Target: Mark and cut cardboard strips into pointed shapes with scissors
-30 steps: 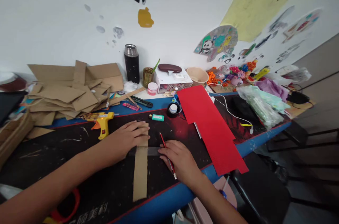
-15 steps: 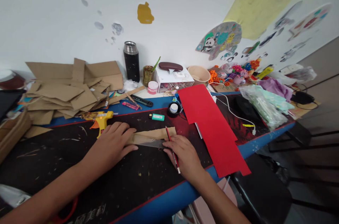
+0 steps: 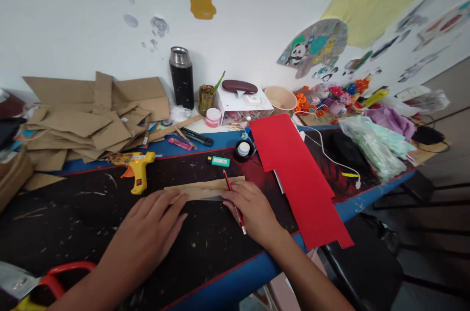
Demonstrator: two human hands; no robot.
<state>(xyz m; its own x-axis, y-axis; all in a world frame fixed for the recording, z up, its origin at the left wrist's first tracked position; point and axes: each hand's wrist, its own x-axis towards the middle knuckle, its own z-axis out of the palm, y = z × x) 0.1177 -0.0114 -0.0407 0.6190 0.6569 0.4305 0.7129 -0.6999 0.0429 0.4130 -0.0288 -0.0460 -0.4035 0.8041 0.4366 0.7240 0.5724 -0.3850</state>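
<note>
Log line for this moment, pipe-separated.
left hand: on left end of cardboard strip | right hand: at its right end, holding red pencil | yellow glue gun: lying beyond left hand

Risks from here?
The cardboard strip might skew: the left grip seems to meet it only with fingertips, near one end.
The pencil, angled over the strip in the right grip, could leave a stray mark.
The left forearm could bump the red-handled scissors beside it.
</note>
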